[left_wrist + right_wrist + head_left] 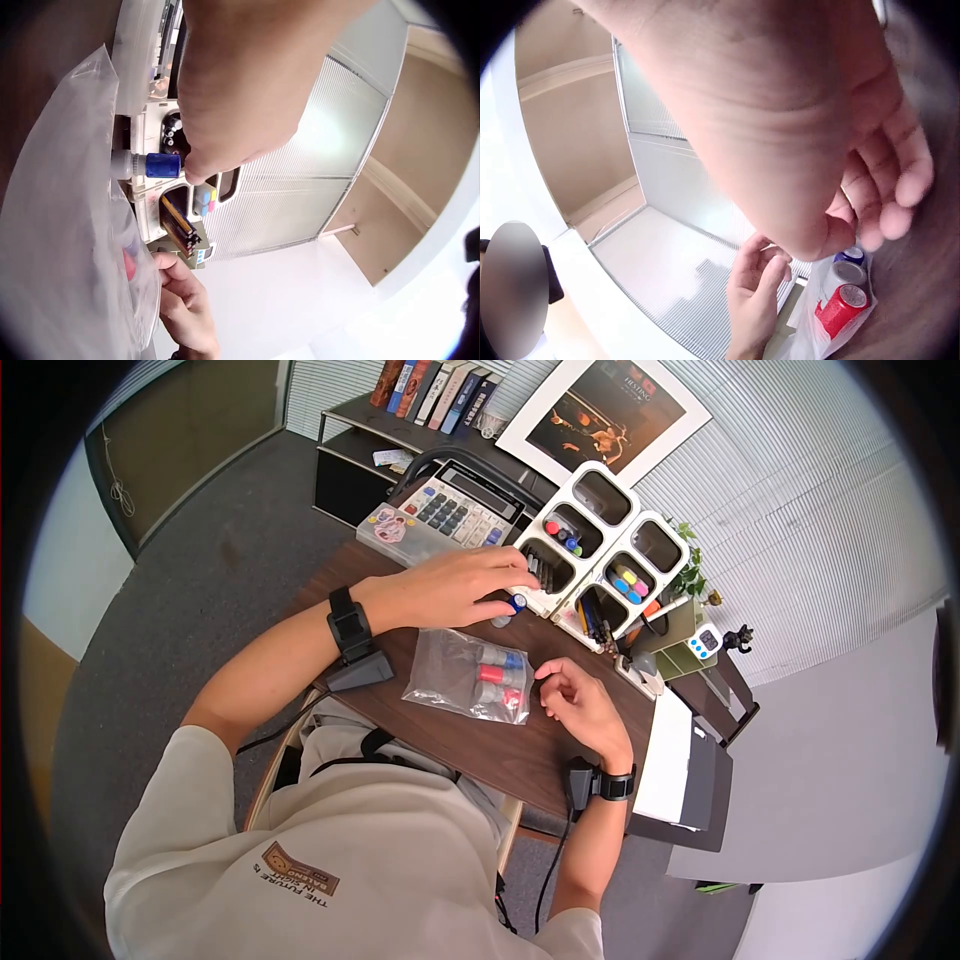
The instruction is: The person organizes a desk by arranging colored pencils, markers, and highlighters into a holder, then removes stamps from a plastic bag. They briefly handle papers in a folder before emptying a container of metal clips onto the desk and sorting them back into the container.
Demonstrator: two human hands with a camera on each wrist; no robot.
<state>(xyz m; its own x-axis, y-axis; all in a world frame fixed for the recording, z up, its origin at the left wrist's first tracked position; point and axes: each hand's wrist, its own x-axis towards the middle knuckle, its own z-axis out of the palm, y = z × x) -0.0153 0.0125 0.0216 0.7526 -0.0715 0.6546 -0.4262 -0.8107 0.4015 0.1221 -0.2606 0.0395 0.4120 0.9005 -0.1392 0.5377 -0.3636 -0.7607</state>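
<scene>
A small blue-capped bottle [517,603] [163,165] stands on the desk before the white organizer. Over it reaches the left hand [455,588] [244,90] [756,300], palm down, thumb beside the cap; whether they touch, I cannot tell. A clear plastic bag [440,672] [64,225] lies nearer the body, holding a blue-capped bottle [503,658] and two with red or pink parts, one red [493,674] [844,309]. Right of the bag, the right hand [585,710] [187,304] [780,112] hangs with loosely bent fingers, holding nothing visible.
Behind the left hand are a calculator [460,510] and a clear case [400,535]. The organizer [578,595] holds pens, markers and colored pencils. A timer [705,642], a plant [690,565] and white paper [668,755] are on the right.
</scene>
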